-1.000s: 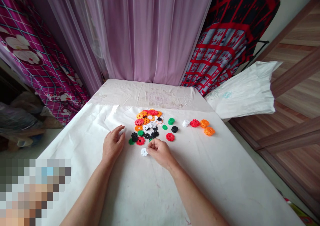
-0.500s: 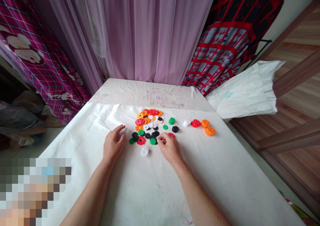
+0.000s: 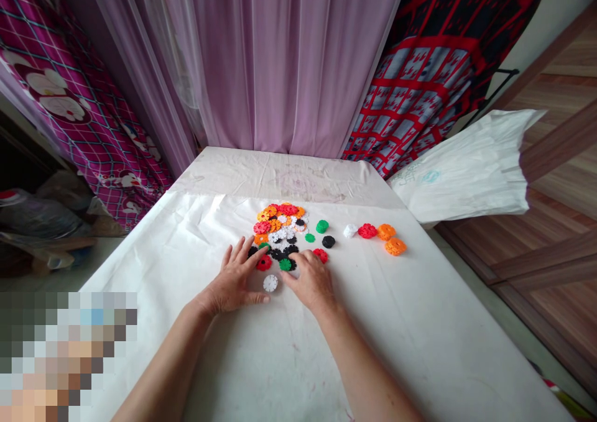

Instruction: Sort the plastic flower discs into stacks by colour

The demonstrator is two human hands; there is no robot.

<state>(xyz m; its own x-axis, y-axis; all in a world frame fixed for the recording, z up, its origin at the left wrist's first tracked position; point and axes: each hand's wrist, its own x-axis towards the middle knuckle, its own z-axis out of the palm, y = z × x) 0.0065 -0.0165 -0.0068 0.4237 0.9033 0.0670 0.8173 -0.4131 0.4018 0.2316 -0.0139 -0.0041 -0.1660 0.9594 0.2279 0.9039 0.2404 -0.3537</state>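
Observation:
My left hand (image 3: 236, 280) is spread open over the near left edge of a pile of notched plastic flower discs (image 3: 280, 235). Its fingers cover part of the black and green discs there, and its thumb lies near a single white disc (image 3: 270, 283). On the pile's right side, my right hand (image 3: 313, 279) has its thumb and fingers apart around a green disc (image 3: 285, 265) and black discs (image 3: 291, 250). Contact with them is unclear. A red disc (image 3: 263, 262) lies between the hands. Red discs (image 3: 321, 255) sit just beyond my right knuckles.
Right of the pile stand small stacks: green (image 3: 322, 226), black (image 3: 329, 242), white (image 3: 350, 230), red (image 3: 367, 230) and orange (image 3: 395, 246). A white bag (image 3: 471, 173) hangs at the table's right edge. Purple curtains (image 3: 298, 61) border the far side.
My left hand has moved right from beside the pile to its near edge, its fingers spreading. My right hand's thumb and fingers have parted, and it has shifted slightly left.

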